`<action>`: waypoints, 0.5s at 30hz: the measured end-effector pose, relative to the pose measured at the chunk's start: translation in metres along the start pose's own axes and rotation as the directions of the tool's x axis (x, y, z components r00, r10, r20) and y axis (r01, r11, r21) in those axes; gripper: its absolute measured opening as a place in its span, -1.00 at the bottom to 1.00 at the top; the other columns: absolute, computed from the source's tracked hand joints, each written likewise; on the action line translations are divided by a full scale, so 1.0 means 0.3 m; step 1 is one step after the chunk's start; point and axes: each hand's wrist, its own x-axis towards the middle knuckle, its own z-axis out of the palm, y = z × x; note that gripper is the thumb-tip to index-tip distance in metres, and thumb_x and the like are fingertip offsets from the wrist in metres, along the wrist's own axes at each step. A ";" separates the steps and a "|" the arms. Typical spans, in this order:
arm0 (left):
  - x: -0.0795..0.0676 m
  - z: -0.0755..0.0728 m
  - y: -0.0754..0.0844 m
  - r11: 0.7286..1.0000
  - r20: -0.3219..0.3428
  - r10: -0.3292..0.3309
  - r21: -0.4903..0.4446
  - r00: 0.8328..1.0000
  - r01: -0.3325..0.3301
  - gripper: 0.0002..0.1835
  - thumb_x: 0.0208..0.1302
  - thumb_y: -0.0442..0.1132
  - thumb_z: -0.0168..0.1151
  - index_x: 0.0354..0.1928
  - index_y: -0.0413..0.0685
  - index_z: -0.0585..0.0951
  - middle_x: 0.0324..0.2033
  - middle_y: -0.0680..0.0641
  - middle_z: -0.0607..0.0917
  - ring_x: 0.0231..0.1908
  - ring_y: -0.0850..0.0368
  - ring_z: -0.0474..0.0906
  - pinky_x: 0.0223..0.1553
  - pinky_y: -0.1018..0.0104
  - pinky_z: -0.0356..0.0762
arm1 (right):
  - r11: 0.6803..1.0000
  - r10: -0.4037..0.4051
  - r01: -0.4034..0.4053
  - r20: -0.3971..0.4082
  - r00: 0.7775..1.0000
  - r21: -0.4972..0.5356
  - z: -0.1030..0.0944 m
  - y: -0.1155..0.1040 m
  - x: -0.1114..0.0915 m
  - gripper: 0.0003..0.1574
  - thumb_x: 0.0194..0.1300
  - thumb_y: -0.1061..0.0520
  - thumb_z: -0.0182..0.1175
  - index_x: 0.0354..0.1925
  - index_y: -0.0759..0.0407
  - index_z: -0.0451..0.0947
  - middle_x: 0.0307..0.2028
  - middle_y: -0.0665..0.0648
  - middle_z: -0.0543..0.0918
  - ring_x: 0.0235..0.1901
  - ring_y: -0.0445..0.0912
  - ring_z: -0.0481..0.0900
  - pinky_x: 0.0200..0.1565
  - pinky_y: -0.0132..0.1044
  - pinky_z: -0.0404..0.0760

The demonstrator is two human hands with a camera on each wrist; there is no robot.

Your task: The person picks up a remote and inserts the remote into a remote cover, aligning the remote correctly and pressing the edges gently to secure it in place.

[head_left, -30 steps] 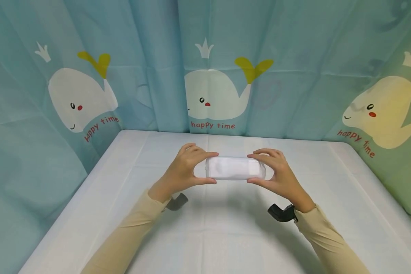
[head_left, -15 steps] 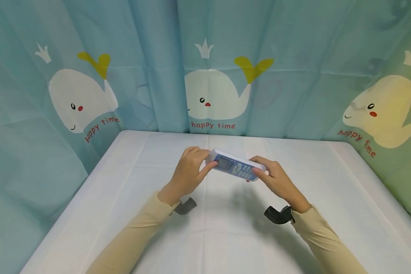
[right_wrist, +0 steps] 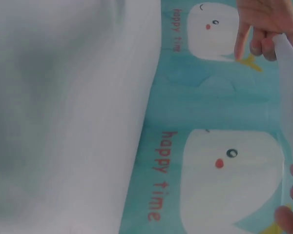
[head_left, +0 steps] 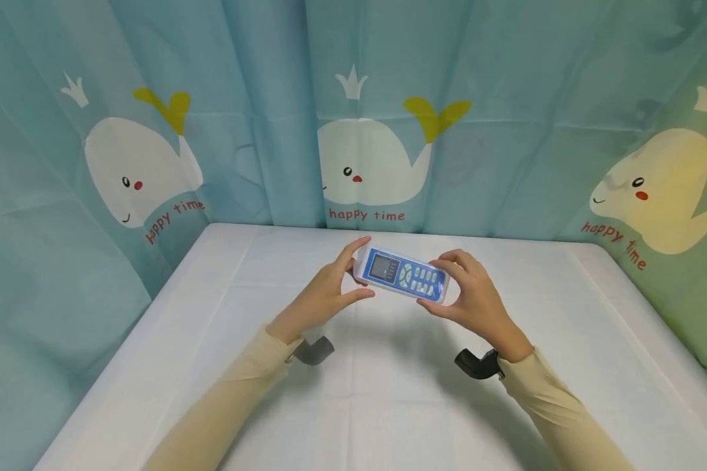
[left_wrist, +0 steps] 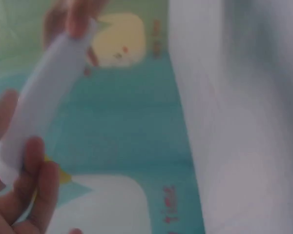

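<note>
A white remote control [head_left: 406, 273] with a blue face, small screen and pale buttons is held up over the table, its face toward the head camera and its right end lower. My right hand [head_left: 477, 297] grips that right end, thumb below and fingers above. At the other end is my left hand [head_left: 324, 291]: index fingertip by the upper edge, thumb spread just under the lower edge, other fingers curled behind. The left wrist view shows the remote's plain white back [left_wrist: 49, 92], blurred, with fingers [left_wrist: 49, 185] against its near end.
A white-covered table [head_left: 294, 418] lies below both hands. Blue-green curtains [head_left: 271, 131] printed with whales surround its far side and sides. Dark wrist camera mounts [head_left: 477, 364] jut inward from both wrists.
The remote has turned from its white back to its blue face and now slopes down to the right. My left thumb has come off the face and spread below the lower edge.
</note>
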 end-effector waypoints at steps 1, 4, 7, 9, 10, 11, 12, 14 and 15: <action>0.008 -0.002 -0.012 1.000 0.005 0.012 0.025 1.000 -0.012 -0.13 0.15 -0.22 0.33 0.42 0.09 0.06 -0.30 -0.06 0.60 -0.26 0.14 0.44 -0.18 0.28 0.39 | 1.000 -0.009 0.009 0.006 1.000 -0.005 0.003 0.012 0.006 -0.23 -0.37 0.03 0.60 -0.12 0.28 0.58 -0.17 0.22 0.52 -0.14 0.05 0.43 -0.13 -0.01 0.42; 0.048 -0.007 -0.054 0.994 -0.002 0.025 0.104 1.000 -0.025 -0.20 0.08 -0.25 0.38 0.34 0.04 0.18 -0.36 -0.04 0.61 -0.33 0.14 0.45 -0.25 0.32 0.39 | 0.999 -0.043 0.043 0.048 0.998 -0.011 0.021 0.055 0.038 -0.25 -0.35 0.03 0.60 -0.12 0.27 0.60 -0.19 0.21 0.49 -0.12 0.05 0.39 -0.09 0.02 0.36; 0.107 -0.001 -0.110 0.989 -0.011 -0.032 0.145 0.999 0.033 -0.29 0.04 -0.21 0.42 0.23 0.03 0.30 -0.37 -0.01 0.60 -0.35 0.14 0.44 -0.29 0.33 0.37 | 0.997 -0.077 0.079 0.094 0.993 -0.026 0.054 0.116 0.085 -0.27 -0.30 0.01 0.58 -0.11 0.26 0.61 -0.21 0.20 0.51 -0.12 0.07 0.42 -0.06 0.03 0.35; 0.154 0.009 -0.155 0.985 0.002 -0.091 0.148 0.996 0.090 -0.33 0.02 -0.18 0.43 0.18 0.03 0.34 -0.32 -0.02 0.59 -0.31 0.12 0.46 -0.25 0.31 0.40 | 0.996 -0.072 0.077 0.133 0.989 -0.035 0.083 0.163 0.113 -0.28 -0.26 0.00 0.56 -0.10 0.27 0.60 -0.20 0.21 0.54 -0.12 0.10 0.45 -0.06 0.04 0.35; 0.177 0.014 -0.179 0.982 0.012 -0.125 0.141 0.992 0.123 -0.34 0.00 -0.18 0.44 0.16 0.03 0.36 -0.28 -0.04 0.59 -0.26 0.10 0.47 -0.20 0.28 0.43 | 0.997 -0.054 0.061 0.159 0.986 -0.038 0.099 0.186 0.125 -0.29 -0.24 -0.01 0.55 -0.09 0.27 0.60 -0.18 0.23 0.55 -0.10 0.11 0.46 -0.06 0.04 0.35; 0.200 0.021 -0.204 0.979 0.026 -0.162 0.128 0.986 0.157 -0.35 -0.01 -0.18 0.45 0.14 0.04 0.37 -0.23 -0.06 0.58 -0.20 0.07 0.47 -0.14 0.24 0.44 | 0.999 -0.029 0.037 0.192 0.981 -0.039 0.116 0.208 0.137 -0.29 -0.21 -0.01 0.54 -0.07 0.27 0.59 -0.15 0.25 0.56 -0.09 0.13 0.47 -0.06 0.05 0.35; 0.221 0.028 -0.231 0.976 0.042 -0.191 0.118 0.981 0.185 -0.36 -0.01 -0.17 0.46 0.13 0.03 0.39 -0.17 -0.09 0.58 -0.14 0.03 0.48 -0.08 0.20 0.45 | 0.999 0.007 0.001 0.233 0.973 -0.035 0.134 0.230 0.147 -0.30 -0.18 -0.01 0.52 -0.06 0.28 0.59 -0.13 0.26 0.57 -0.07 0.14 0.47 -0.05 0.06 0.35; 0.258 0.046 -0.283 0.964 0.079 -0.252 0.103 0.964 0.244 -0.37 -0.03 -0.15 0.47 0.12 0.04 0.42 -0.06 -0.14 0.55 -0.02 -0.05 0.45 0.03 0.10 0.42 | 0.996 0.087 -0.081 0.320 0.943 -0.034 0.170 0.271 0.163 -0.30 -0.12 -0.03 0.50 -0.03 0.28 0.58 -0.06 0.29 0.59 -0.02 0.16 0.47 -0.02 0.10 0.34; 0.272 0.056 -0.303 0.956 0.094 -0.283 0.108 0.954 0.273 -0.37 -0.03 -0.13 0.47 0.12 0.04 0.43 -0.01 -0.17 0.53 0.03 -0.10 0.42 0.08 0.04 0.38 | 0.991 0.131 -0.127 0.363 0.922 -0.036 0.188 0.289 0.169 -0.29 -0.09 -0.05 0.48 -0.01 0.28 0.58 -0.03 0.30 0.59 0.01 0.17 0.46 0.00 0.12 0.33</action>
